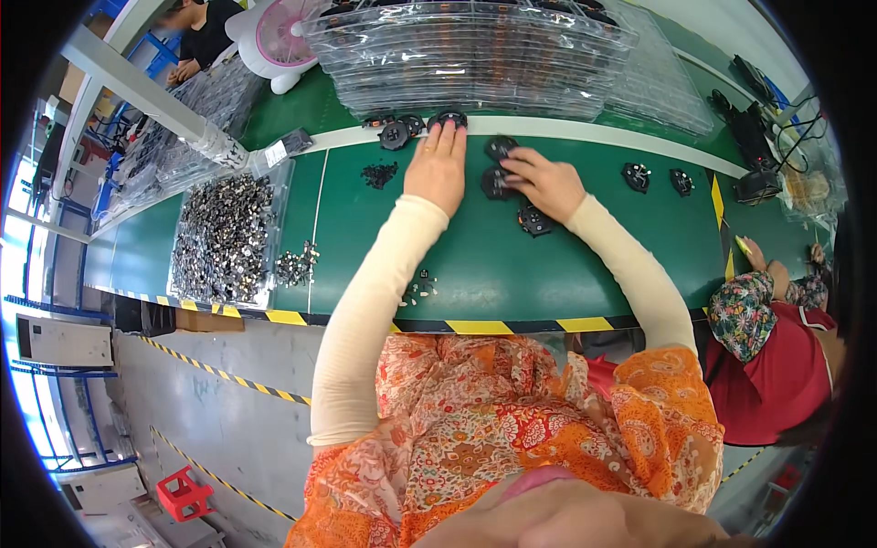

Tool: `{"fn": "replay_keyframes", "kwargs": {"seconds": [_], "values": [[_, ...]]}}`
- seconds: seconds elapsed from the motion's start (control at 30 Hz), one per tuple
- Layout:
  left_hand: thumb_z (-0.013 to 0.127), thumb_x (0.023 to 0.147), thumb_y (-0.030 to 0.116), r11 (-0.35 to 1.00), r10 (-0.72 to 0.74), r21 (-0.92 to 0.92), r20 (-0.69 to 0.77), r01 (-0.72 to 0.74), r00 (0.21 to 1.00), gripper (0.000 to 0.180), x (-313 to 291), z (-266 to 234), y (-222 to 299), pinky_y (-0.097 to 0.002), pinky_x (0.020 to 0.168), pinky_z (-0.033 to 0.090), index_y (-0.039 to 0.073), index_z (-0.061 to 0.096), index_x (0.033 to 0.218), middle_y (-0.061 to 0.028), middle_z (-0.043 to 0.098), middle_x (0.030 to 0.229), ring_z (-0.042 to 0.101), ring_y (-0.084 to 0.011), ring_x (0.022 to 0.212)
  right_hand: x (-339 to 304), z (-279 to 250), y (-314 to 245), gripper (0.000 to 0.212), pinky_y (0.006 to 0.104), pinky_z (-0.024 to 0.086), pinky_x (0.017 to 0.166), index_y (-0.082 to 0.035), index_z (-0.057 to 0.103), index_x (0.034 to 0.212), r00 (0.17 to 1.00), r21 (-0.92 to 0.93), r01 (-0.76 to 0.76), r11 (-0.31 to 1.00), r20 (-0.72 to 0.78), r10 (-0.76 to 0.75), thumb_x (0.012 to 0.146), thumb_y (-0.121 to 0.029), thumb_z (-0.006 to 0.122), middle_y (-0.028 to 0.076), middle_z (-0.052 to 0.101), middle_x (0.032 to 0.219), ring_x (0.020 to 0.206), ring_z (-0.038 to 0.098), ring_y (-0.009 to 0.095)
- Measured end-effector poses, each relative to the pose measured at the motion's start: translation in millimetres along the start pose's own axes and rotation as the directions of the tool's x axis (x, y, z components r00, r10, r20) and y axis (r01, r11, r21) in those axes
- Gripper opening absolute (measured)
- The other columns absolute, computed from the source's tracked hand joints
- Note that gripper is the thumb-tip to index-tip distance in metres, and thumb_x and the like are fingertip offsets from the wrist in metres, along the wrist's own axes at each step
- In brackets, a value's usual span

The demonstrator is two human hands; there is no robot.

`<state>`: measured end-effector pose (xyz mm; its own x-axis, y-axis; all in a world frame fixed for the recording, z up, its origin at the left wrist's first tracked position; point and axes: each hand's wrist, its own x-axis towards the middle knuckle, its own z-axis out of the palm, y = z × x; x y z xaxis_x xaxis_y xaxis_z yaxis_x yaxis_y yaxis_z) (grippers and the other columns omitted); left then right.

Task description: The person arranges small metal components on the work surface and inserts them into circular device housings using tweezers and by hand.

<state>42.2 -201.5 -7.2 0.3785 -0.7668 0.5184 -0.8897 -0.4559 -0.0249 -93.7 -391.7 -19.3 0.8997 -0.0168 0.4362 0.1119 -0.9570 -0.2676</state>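
My left hand [437, 173] reaches forward, fingers stretched out and resting on a round black plastic part [448, 119] at the white strip. Another black part [395, 135] lies just left of those fingertips. My right hand [552, 189] has its fingers curled on a round black plastic housing [496, 184], slightly smeared by motion. A second round black piece [501, 147] is right by its fingertips; whether the hand touches it I cannot tell. Under the right wrist lies a black housing [534, 219] with its inner side showing.
Stacked clear plastic trays [475, 59] stand behind the white strip [630, 144]. At left is a tray of small metal parts [224, 239], with a loose pile [297, 265] beside it. Small black bits [379, 174] and two black parts [637, 177] lie on the green table. A co-worker [776, 356] sits at right.
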Motion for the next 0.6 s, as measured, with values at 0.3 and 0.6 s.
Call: {"fn": "replay_keyframes", "kwargs": {"seconds": [0.3, 0.6], "values": [[0.056, 0.084, 0.01, 0.986, 0.001, 0.16, 0.308, -0.053, 0.951, 0.03, 41.1, 0.3, -19.3, -0.0357, 0.093, 0.051, 0.005, 0.067, 0.112, -0.0113, 0.07, 0.11, 0.064, -0.026, 0.11, -51.6, -31.2, -21.1, 0.036, 0.0336, 0.055, 0.06, -0.014, 0.071, 0.109, 0.995, -0.003, 0.079, 0.997, -0.054, -0.079, 0.077, -0.03, 0.077, 0.003, 0.062, 0.127, 0.077, 0.07, 0.025], [0.059, 0.077, 0.007, 0.969, 0.163, -0.167, -0.123, -0.183, 0.979, 0.035, -54.6, -91.6, 46.1, -0.0445, 0.098, 0.049, -0.002, 0.064, 0.111, -0.017, 0.065, 0.111, 0.063, -0.0326, 0.108, -22.9, -13.0, 10.3, 0.025, 0.0357, 0.055, 0.061, -0.012, 0.068, 0.1, 0.997, -0.015, 0.04, 0.999, -0.066, -0.041, 0.081, -0.027, 0.074, -0.001, 0.064, 0.123, 0.076, 0.069, 0.025]]}}
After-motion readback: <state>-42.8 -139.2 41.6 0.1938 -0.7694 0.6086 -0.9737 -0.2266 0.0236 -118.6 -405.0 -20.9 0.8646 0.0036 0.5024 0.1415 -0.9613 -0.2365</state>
